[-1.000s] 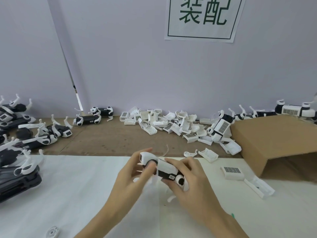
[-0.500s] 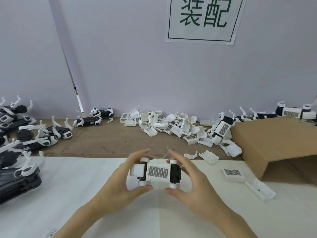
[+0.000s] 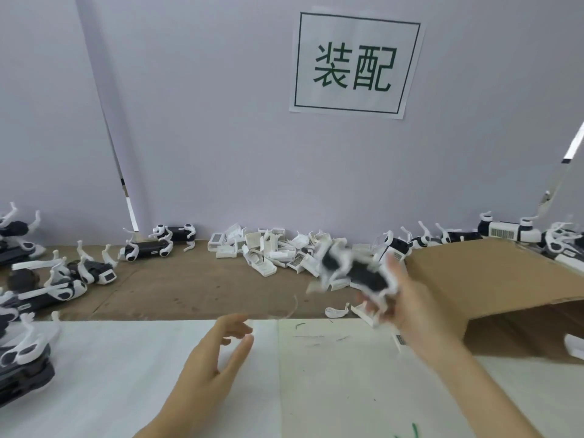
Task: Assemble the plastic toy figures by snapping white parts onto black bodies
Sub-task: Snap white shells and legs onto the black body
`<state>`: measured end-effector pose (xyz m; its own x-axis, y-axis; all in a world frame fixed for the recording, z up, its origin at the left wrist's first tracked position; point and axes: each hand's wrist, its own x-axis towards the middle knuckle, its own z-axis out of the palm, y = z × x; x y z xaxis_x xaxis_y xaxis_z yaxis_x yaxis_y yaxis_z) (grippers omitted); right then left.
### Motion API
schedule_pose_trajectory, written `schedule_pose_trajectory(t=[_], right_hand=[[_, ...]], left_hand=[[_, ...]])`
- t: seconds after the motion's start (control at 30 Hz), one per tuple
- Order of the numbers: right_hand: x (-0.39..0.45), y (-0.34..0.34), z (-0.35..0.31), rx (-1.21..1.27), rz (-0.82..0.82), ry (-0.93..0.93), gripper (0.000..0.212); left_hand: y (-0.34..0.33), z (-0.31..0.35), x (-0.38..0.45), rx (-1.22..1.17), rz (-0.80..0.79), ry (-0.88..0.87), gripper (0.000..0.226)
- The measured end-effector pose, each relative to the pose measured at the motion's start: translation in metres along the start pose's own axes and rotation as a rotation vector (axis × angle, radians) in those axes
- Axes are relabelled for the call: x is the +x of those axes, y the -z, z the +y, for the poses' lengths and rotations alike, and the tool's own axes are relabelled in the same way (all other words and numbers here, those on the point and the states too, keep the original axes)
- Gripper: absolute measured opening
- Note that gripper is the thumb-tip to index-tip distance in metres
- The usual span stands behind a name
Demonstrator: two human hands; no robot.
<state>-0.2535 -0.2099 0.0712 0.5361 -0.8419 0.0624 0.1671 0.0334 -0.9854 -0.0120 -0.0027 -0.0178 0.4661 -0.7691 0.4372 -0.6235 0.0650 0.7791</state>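
Gripping the blurred toy figure [image 3: 357, 273] toward the bench's back-right corner, the right hand [image 3: 407, 298] leads; left hand [image 3: 218, 352] hangs slack.

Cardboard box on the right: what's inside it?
The cardboard box lies on its side, opening toward the camera. Inside, only dark shadow shows, with one white part at its mouth. Its top flap covers the interior, so anything deeper cannot be seen.
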Motion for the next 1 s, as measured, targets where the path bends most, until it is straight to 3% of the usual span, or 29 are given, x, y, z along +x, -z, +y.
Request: schedule_pose_trajectory(t=[0.1, 0.2, 0.3, 0.33, 0.43, 0.53, 0.6, 0.67, 0.77, 1.0], right_hand=[[0.021, 0.037, -0.033, 0.706, 0.005, -0.003, 0.081], [0.021, 0.037, -0.028, 0.568, -0.007, -0.095, 0.075], [0.003, 0.015, 0.005, 0.39, -0.067, -0.162, 0.065], [-0.005, 0.007, 0.017, 0.38, -0.068, -0.189, 0.062], [-0.025, -0.015, 0.047, 0.358, -0.061, -0.288, 0.055], [-0.033, -0.032, 0.065, 0.291, -0.043, -0.348, 0.051], [-0.035, -0.039, 0.068, 0.253, -0.032, -0.357, 0.05], [-0.037, -0.042, 0.067, 0.231, -0.03, -0.357, 0.051], [-0.04, -0.044, 0.067, 0.198, -0.066, -0.352, 0.052], [-0.052, -0.055, 0.07, 0.131, -0.151, -0.309, 0.042]], left_hand=[[-0.006, -0.006, -0.001, 0.112, 0.064, -0.042, 0.021], [-0.005, -0.012, 0.0, 0.329, 0.172, -0.145, 0.007], [0.015, -0.02, 0.009, 0.765, 0.234, -0.121, 0.031], [0.028, -0.022, 0.014, 0.923, 0.218, -0.025, 0.04], [0.083, -0.033, 0.018, 1.288, 0.182, 0.477, 0.061], [0.124, -0.054, 0.014, 1.385, 0.113, 0.759, 0.062], [0.135, -0.065, 0.012, 1.308, 0.185, 0.665, 0.046], [0.135, -0.068, 0.01, 1.26, 0.214, 0.444, 0.029], [0.129, -0.072, 0.011, 1.161, 0.277, 0.142, 0.042], [0.069, -0.034, 0.02, 0.771, 0.077, -0.35, 0.056]])
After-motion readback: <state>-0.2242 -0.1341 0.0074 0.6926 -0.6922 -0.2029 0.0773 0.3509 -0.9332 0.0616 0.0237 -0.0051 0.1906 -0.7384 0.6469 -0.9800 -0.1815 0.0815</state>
